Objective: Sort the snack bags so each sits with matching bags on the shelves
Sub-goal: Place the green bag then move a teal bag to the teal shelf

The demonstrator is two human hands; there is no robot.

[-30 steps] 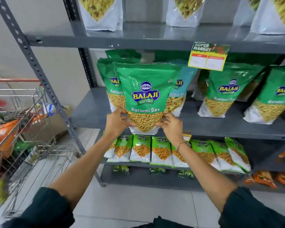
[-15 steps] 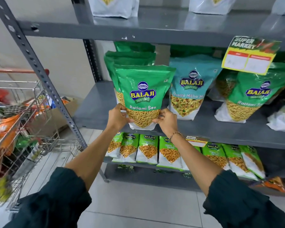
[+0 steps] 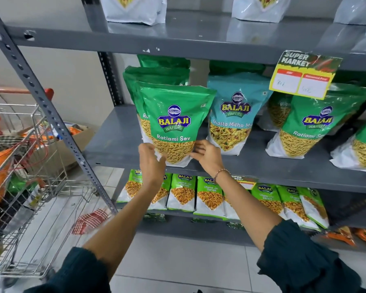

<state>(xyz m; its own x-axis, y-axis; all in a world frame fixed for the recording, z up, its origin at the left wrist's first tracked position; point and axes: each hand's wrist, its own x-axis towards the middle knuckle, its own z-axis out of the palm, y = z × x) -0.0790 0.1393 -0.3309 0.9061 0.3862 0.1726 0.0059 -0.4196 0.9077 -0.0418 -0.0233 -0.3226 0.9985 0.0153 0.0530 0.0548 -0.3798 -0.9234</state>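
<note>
— Position of the Ratlami Sev bag (image 3: 173, 125)?
— Stood upright on the middle shelf (image 3: 114, 151), before matching bags.
— Hands?
— Left hand (image 3: 151, 159) and right hand (image 3: 206, 155) are raised at its lower corners, fingers loosely spread; firm grip cannot be told.

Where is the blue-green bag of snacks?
In the head view, the teal Khatta Mitha snack bag stands upright on the grey metal middle shelf, right of the front green Ratlami Sev bag and just beyond the right hand.

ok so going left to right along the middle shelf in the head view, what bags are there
Front Ratlami Sev bag between left hand and right hand → teal Khatta Mitha bag → green Ratlami Sev bag → another at the right edge.
</note>
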